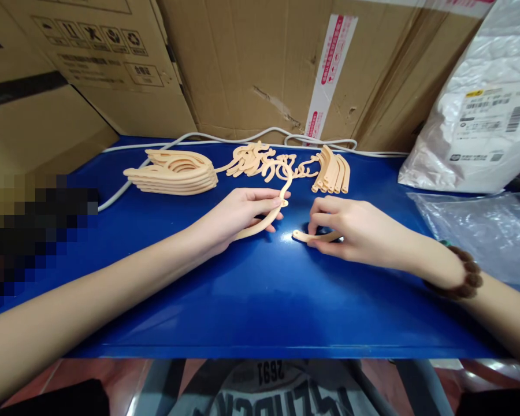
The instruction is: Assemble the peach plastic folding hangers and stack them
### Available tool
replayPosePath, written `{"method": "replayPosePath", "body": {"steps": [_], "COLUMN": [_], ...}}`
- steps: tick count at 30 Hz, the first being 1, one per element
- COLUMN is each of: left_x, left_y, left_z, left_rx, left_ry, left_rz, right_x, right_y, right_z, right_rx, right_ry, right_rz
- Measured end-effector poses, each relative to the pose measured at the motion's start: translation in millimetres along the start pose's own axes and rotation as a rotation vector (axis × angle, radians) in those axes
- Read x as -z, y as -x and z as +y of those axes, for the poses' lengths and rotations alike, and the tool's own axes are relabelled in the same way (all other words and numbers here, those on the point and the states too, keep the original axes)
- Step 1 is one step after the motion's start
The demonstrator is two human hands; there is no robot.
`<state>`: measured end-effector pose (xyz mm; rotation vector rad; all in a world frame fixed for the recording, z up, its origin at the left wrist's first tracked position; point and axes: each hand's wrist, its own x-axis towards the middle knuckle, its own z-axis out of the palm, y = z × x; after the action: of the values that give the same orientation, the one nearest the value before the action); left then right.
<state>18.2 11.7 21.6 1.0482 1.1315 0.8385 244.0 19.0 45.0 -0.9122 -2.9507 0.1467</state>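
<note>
My left hand is closed on a cream plastic folding hanger. Its hook curves up past the fingertips, and one curved arm slopes down below the palm. To the right, my right hand pinches a loose hanger arm low over the blue table; its holed end points left toward the hanger, with a gap between them. The other end of this arm is hidden by the hand. Beyond the hands lie a pile of loose hooks and a bundle of curved hanger arms.
A stack of cream hangers sits at the back left of the blue table. A white cable runs along the back, before cardboard boxes. At right are a white parcel bag and a clear plastic bag.
</note>
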Motion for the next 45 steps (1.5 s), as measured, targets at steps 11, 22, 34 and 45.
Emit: {"method": "replayPosePath", "body": {"steps": [11,22,34,45], "left_x": [4.9,3.8,6.5,2.5], "left_y": [3,5,4,5], "left_z": [-1,1,4,6], "left_rx": [-0.012,0.0,-0.008,-0.08], "left_ry": [-0.038,-0.008,-0.062,-0.166], "left_rz": [-0.074,-0.192,-0.251,-0.167], "right_x": [-21,-24,-24,-25], "right_y": [-4,-1,-1,0], "right_z": [1,-1,1,-1], "right_rx": [-0.034,-0.053,-0.031,-0.074], "right_ry": [-0.008,-0.056,-0.097,-0.183], "right_rz": [0.255,0.22,0.258,0.241]}}
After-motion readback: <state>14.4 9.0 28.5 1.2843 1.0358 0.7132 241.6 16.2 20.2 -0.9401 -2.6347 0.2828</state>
